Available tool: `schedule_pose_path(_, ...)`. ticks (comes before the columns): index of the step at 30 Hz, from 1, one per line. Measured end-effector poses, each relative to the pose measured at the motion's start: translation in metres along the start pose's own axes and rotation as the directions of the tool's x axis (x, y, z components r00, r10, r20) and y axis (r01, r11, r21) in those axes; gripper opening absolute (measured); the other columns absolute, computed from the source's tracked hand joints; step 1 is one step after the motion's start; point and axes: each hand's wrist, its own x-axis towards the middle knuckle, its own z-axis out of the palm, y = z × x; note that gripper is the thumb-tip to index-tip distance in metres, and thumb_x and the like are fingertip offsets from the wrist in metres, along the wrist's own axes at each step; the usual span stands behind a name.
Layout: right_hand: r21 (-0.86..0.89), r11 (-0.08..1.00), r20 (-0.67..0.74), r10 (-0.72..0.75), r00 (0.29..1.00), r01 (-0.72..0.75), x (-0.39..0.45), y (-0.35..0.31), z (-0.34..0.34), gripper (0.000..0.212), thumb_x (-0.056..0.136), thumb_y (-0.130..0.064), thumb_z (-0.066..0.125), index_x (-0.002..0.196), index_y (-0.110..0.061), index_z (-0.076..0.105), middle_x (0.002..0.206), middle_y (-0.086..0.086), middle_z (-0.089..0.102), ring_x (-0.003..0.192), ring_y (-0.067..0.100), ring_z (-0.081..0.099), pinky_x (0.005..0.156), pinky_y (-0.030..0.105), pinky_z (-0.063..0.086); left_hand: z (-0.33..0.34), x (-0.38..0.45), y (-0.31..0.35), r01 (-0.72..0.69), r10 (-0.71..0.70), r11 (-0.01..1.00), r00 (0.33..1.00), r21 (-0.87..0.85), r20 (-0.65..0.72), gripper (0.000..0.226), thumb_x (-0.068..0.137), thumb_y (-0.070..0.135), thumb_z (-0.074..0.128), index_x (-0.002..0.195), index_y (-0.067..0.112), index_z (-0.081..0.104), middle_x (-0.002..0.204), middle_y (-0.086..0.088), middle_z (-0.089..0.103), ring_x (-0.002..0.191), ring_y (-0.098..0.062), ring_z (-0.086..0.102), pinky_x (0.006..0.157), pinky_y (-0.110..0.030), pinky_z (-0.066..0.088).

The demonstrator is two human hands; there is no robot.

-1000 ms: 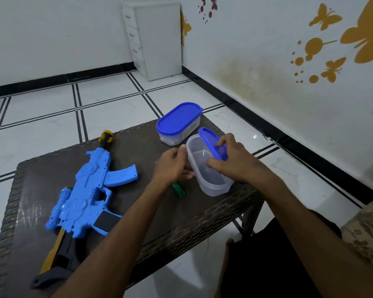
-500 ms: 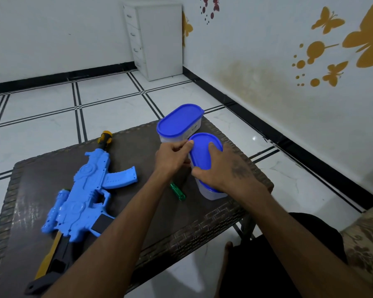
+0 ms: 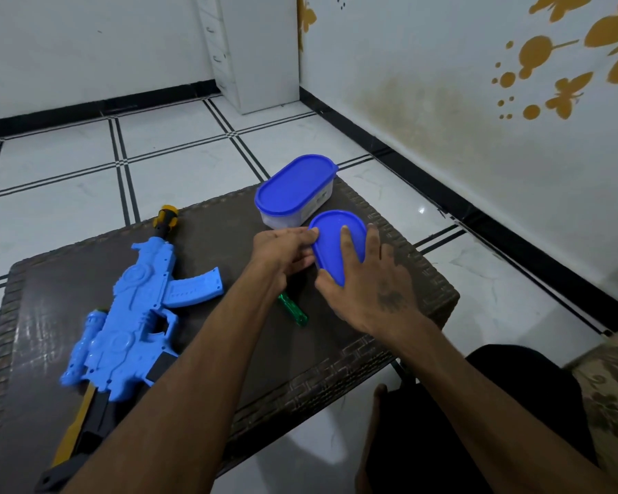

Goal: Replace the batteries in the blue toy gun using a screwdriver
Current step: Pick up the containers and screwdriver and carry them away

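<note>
The blue toy gun (image 3: 132,315) lies flat on the left half of the dark woven table (image 3: 43,290), its yellow-tipped barrel pointing away. A green-handled screwdriver (image 3: 293,310) lies between the gun and a small container, partly under my left forearm. My right hand (image 3: 368,283) lies flat on the blue lid (image 3: 332,240) of the near container, fingers spread. My left hand (image 3: 282,253) touches the lid's left edge with its fingertips. The container's body is hidden under the hands and lid. No batteries are visible.
A second container with a blue lid (image 3: 295,188) stands shut just behind the first, near the table's far right corner. A white drawer cabinet (image 3: 257,51) stands in the room's corner. A patterned cushion (image 3: 614,386) is at the lower right.
One second ago the near container stood open with the lid tilted in my right hand. The lid has come down flat onto it, with both hands on it.
</note>
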Motion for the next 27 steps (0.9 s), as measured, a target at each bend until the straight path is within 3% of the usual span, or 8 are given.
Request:
schedule_pose_path(4,-0.032,0.999,-0.118,-0.016,0.993,0.013,-0.003,-0.001,0.007,0.074,0.092,-0.063,0.029,0.154,-0.028,0.008,0.158,0.020,0.008,0.136,0.038,0.028,0.102,0.049,0.036,0.002,-0.001,-0.001,0.020,-0.020,0.999,1.000,-0.026,-0.020,0.012,0.079,0.008,0.078,0.089,0.005,0.072,0.078,-0.005,0.073,0.066,-0.012,0.068,0.054,-0.022,0.057)
schedule_pose_path(10,0.019,1.000,-0.035,-0.012,0.999,0.012,-0.004,0.000,0.001,0.080,0.091,-0.071,0.021,0.155,-0.026,0.000,0.160,0.019,0.003,0.141,0.038,0.021,0.109,0.052,0.028,0.002,-0.020,0.000,-0.145,0.153,0.982,0.986,0.118,-0.062,0.016,0.086,0.016,0.073,0.088,0.000,0.071,0.074,-0.009,0.069,0.063,-0.017,0.066,0.053,-0.026,0.058)
schedule_pose_path(15,0.534,0.825,0.120,0.143,0.982,-0.185,0.018,0.017,-0.021,0.089,0.093,-0.064,0.042,0.156,-0.012,0.006,0.161,0.013,0.018,0.145,0.033,0.026,0.114,0.045,0.028,-0.019,-0.032,0.009,-0.289,0.322,0.939,0.928,0.188,-0.184,0.026,0.092,0.026,0.063,0.077,0.006,0.070,0.063,-0.007,0.065,0.053,-0.014,0.060,0.057,-0.027,0.054)
schedule_pose_path(17,0.533,0.808,0.176,0.184,0.967,-0.251,0.025,0.026,-0.027,0.079,0.091,-0.055,0.055,0.147,-0.005,0.030,0.147,0.016,0.042,0.130,0.032,0.046,0.100,0.040,0.043,-0.034,-0.026,0.021,-0.337,0.395,0.906,0.891,0.257,-0.225,0.020,0.087,0.026,0.062,0.074,0.014,0.069,0.066,-0.008,0.066,0.055,-0.016,0.060,0.062,-0.031,0.056)
schedule_pose_path(19,0.544,0.788,0.234,0.189,0.954,-0.290,0.032,0.034,-0.026,0.051,0.085,-0.055,0.063,0.104,-0.008,0.056,0.101,0.011,0.060,0.090,0.023,0.060,0.068,0.030,0.045,-0.050,-0.013,0.035,-0.365,0.452,0.873,0.855,0.324,-0.255,0.021,0.080,0.037,0.060,0.075,0.020,0.070,0.072,-0.004,0.068,0.066,-0.019,0.064,0.069,-0.035,0.058)
schedule_pose_path(21,0.607,0.731,0.254,0.194,0.947,-0.313,0.036,0.035,-0.025,0.050,0.080,-0.057,0.069,0.070,-0.017,0.041,0.069,0.001,0.044,0.062,0.016,0.048,0.053,0.026,0.032,-0.059,0.005,0.047,-0.343,0.458,0.854,0.852,0.390,-0.253,0.035,0.080,0.046,0.059,0.086,0.013,0.069,0.081,-0.011,0.068,0.082,-0.027,0.067,0.067,-0.033,0.053)
schedule_pose_path(24,0.636,0.692,0.275,0.211,0.938,-0.342,0.051,0.034,-0.024,0.056,0.077,-0.057,0.073,0.066,-0.018,0.034,0.064,0.001,0.036,0.058,0.017,0.042,0.053,0.029,0.028,-0.059,0.041,0.066,-0.237,0.354,0.843,0.920,0.484,-0.167,0.049,0.087,0.055,0.057,0.072,0.008,0.059,0.074,-0.018,0.058,0.076,-0.032,0.060,0.061,-0.030,0.039)
schedule_pose_path(27,0.635,0.671,0.296,0.246,0.923,-0.383,0.067,0.029,-0.024,0.049,0.075,-0.056,0.074,0.076,-0.017,0.044,0.073,0.004,0.050,0.066,0.019,0.052,0.058,0.033,0.036,-0.052,0.077,0.076,-0.191,0.222,0.832,0.975,0.521,0.003,0.053,0.079,0.061,0.066,0.079,0.008,0.066,0.088,-0.019,0.065,0.086,-0.028,0.064,0.070,-0.032,0.045)
